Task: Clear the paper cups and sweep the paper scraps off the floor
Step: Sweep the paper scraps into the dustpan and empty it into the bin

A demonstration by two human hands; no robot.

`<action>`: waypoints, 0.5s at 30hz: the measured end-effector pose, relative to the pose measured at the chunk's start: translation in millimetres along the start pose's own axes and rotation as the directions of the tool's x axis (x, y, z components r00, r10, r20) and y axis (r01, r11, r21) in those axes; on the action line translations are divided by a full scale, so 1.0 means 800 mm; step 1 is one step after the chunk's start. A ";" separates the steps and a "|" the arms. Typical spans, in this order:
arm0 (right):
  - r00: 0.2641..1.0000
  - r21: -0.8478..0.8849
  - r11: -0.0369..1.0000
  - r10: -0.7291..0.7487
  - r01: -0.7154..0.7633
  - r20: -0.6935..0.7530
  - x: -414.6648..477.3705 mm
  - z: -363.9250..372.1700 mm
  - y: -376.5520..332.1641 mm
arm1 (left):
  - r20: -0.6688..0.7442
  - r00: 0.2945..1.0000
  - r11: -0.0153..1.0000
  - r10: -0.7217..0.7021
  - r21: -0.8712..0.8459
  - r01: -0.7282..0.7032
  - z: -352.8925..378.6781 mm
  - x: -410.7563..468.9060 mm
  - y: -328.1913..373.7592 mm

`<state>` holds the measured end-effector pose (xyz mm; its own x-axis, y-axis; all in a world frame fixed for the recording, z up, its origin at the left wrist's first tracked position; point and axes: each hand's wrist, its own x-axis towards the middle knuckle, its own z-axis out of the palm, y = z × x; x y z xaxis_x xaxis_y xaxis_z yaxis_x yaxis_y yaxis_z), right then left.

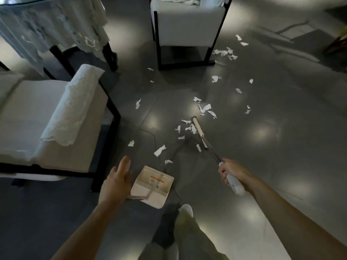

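Note:
White paper scraps (205,108) lie scattered over the dark glossy floor, from beside the far chair down to the dustpan. My right hand (228,170) grips the white handle of a long broom; its cream brush head (199,131) rests on the floor among the scraps. A cream dustpan (156,186) sits on the floor in front of my feet, mouth towards the scraps. My left hand (117,182) is at the end of its handle, which runs in under the palm, with the thumb and fingers loosely raised. No paper cups are visible.
A white cushioned chair with a black frame (56,121) stands at the left. A second one (187,25) stands at the top centre. A table with a lace cloth (52,25) is at the top left. My leg and white shoe (185,210) are below the dustpan.

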<state>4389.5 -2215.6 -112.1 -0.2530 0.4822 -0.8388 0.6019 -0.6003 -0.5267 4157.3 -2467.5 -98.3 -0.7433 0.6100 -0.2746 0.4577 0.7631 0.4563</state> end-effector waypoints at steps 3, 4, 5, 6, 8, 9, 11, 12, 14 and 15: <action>1.000 -0.091 0.996 0.002 -0.003 -0.014 0.041 -0.017 -0.041 | -0.014 0.997 0.996 -0.081 -0.047 0.081 0.002 0.025 0.010; 1.000 -0.111 0.994 0.005 -0.007 -0.014 0.054 -0.019 -0.050 | -0.026 0.995 0.993 -0.100 -0.060 0.098 0.003 0.033 0.012; 1.000 -0.139 0.990 0.011 -0.012 -0.008 0.067 -0.019 -0.059 | -0.035 0.993 0.992 -0.110 -0.065 0.107 0.002 0.040 0.012; 1.000 -0.173 0.985 0.021 -0.020 0.002 0.076 -0.015 -0.066 | -0.038 0.993 0.992 -0.110 -0.059 0.108 0.002 0.047 0.012; 0.999 -0.215 0.976 0.041 -0.036 0.020 0.087 -0.004 -0.077 | -0.038 0.994 0.994 -0.100 -0.039 0.099 -0.002 0.059 0.009; 0.998 -0.227 0.973 0.045 -0.035 0.038 0.090 0.004 -0.080 | -0.038 0.994 0.995 -0.099 -0.030 0.097 -0.004 0.063 0.007; 0.995 -0.245 0.969 0.055 -0.034 0.078 0.087 0.020 -0.081 | -0.038 0.994 0.995 -0.103 -0.019 0.103 -0.007 0.069 0.006; 0.993 -0.244 0.969 0.061 -0.035 0.098 0.083 0.028 -0.079 | -0.040 0.993 0.994 -0.108 -0.019 0.107 -0.007 0.072 0.008; 0.986 -0.240 0.970 0.076 -0.038 0.151 0.069 0.044 -0.076 | -0.042 0.992 0.993 -0.116 -0.031 0.115 -0.007 0.079 0.012; 0.980 -0.242 0.969 0.093 -0.048 0.176 0.061 0.053 -0.074 | -0.042 0.992 0.993 -0.115 -0.032 0.114 -0.007 0.082 0.014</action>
<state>4309.9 -2183.7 -127.6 -0.3255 0.3045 -0.8952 0.7786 -0.4509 -0.4365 4110.5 -2420.2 -106.5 -0.8111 0.5083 -0.2893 0.3539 0.8204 0.4491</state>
